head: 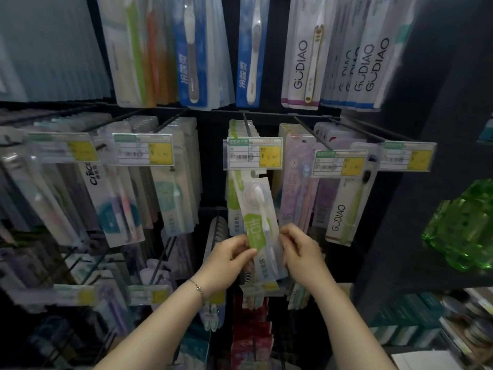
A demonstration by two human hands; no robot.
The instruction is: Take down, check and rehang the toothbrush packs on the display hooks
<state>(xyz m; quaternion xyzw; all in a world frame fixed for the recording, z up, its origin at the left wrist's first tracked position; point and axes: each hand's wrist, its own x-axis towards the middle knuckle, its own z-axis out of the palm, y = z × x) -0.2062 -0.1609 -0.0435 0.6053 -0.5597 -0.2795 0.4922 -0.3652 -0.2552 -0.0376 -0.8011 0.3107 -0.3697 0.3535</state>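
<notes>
I am looking at a dark display wall point(210, 156) filled with rows of hanging packs, and a side shelf on the right carries green bottles point(461, 231). In the middle column a green-and-white toothbrush pack point(252, 206) hangs out in front of its stack point(234, 132). It is tilted, with its top edge tucked up behind the yellow price tag point(254, 153) and its bottom swung toward me and a little to the right. Whether its hang hole is on the hook point(246, 121) or off it I cannot tell, because the tag hides that part.

Both hands hold the pack's lower half. My left hand point(232, 260) has its fingers curled round the left edge with the thumb pressing the front. My right hand point(301, 252) pinches the right edge between thumb and fingertips. A thin bracelet point(198, 288) sits on the left wrist.

I judge this to be the checking or rehanging step. To do it well I would keep the two-sided grip low and light so the card does not bend. I would straighten the pack until it lines up with the stack behind it. Then I would guide the top under the tag and along the hook, without knocking the tag or dragging the neighbouring purple packs point(293, 198).
</notes>
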